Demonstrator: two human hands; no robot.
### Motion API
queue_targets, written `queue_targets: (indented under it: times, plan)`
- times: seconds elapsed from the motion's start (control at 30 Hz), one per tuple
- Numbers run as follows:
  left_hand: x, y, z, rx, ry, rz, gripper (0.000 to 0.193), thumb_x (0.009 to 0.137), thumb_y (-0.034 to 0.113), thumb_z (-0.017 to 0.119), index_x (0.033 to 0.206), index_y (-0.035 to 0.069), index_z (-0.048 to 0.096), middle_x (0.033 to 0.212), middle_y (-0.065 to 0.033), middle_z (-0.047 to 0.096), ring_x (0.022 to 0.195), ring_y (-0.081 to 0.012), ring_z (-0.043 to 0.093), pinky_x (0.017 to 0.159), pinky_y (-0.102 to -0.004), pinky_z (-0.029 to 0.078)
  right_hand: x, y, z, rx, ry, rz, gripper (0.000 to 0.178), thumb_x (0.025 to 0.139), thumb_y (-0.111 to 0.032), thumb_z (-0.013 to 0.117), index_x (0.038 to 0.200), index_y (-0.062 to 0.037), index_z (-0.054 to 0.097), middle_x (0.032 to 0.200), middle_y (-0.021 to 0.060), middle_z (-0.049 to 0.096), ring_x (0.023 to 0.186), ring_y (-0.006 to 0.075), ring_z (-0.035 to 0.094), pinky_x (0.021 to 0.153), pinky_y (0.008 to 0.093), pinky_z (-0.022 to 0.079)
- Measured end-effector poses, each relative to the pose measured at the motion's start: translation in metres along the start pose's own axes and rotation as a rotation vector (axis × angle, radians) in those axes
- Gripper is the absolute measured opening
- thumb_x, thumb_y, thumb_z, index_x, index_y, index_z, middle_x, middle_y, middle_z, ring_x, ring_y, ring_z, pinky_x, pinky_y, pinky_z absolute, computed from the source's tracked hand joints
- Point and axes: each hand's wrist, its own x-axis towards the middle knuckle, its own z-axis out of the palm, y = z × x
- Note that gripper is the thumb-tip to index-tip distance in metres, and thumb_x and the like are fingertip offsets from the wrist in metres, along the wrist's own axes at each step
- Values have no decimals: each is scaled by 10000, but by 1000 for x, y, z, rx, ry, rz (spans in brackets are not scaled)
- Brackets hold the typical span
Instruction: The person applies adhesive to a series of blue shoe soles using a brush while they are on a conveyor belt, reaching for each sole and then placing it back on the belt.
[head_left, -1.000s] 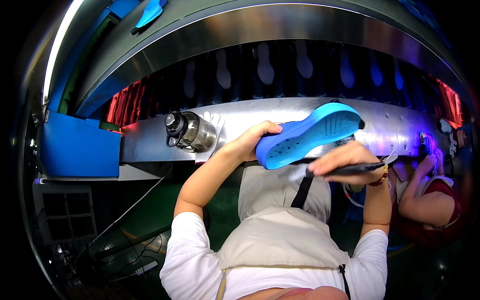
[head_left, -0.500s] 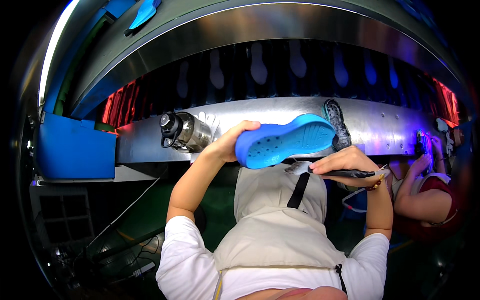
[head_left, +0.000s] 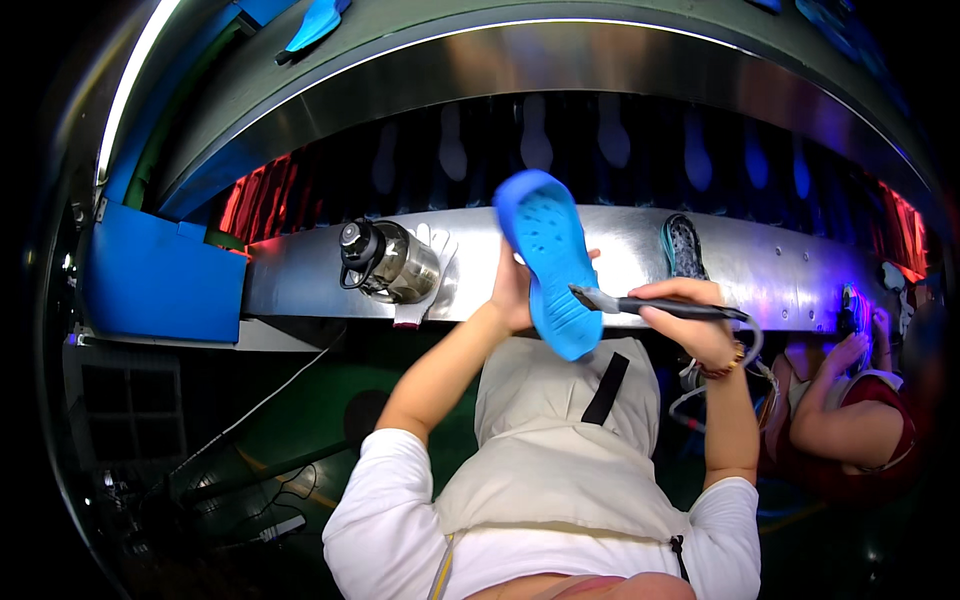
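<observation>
Swung from lying crosswise to standing nearly upright since the earlier frame, the blue shoe sole (head_left: 553,245) now runs lengthwise away from the person, and the brush tip lies over its face near the right edge. Fingers of the left hand (head_left: 512,292) wrap the sole from behind at its left side, with fingertips showing past its right edge, so they are closed on it. Fingers of the right hand (head_left: 698,322) are bent firmly around the black handle of the brush (head_left: 660,307), whose bristles point left; whether they press on the sole I cannot tell. A clear tube (head_left: 757,340) curves from the handle's rear end, near a beaded bracelet (head_left: 728,362) on the right wrist. The sole is held above the near edge of the metal counter (head_left: 630,225), over the beige apron (head_left: 560,470). On the counter, a dark speckled shoe part (head_left: 685,247) with a teal rim lies to the right, and a dark-lidded bottle (head_left: 405,265) lies to the left, beside a white glove (head_left: 440,243). Farther right, a co-worker (head_left: 850,425) sits at the same counter.
</observation>
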Motion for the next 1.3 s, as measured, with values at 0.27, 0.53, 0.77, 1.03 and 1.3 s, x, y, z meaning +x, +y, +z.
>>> queue_targets:
  times: [0.27,0.53,0.77,1.03,1.3]
  plan:
    - [14,-31,-13,93,293,-32,910,724,781,121,1200,74,438,1083,-172,535,1012,-294,528,865,-464,434,7,23,44,-331,135,-481,157,688,-63,645,837,-15,637,745,110,640,669,181,628,628,253,484]
    - [-1,-19,21,63,166,106,902,731,774,121,1200,64,420,1023,-167,552,978,-298,542,837,-448,456,-2,-14,29,-111,72,-95,132,721,-41,635,845,4,643,766,87,652,671,146,622,630,247,488]
    - [-8,7,37,103,170,213,895,732,774,141,1192,58,416,1028,-162,544,974,-300,536,836,-448,455,-11,-14,26,-38,-222,-340,209,679,6,654,886,-17,647,886,115,650,844,220,626,786,312,477]
    - [-1,21,54,172,133,223,894,735,769,182,1175,31,430,1050,-168,538,959,-285,543,825,-426,466,-8,12,14,146,-328,-404,190,685,28,650,875,21,633,913,154,638,1005,259,554,901,373,408]
    - [-14,-23,79,112,115,283,638,895,501,213,1311,22,287,1258,-186,422,1111,-321,470,939,-479,379,-9,7,52,920,110,-50,201,789,8,545,984,57,540,966,185,596,936,229,582,851,315,450]
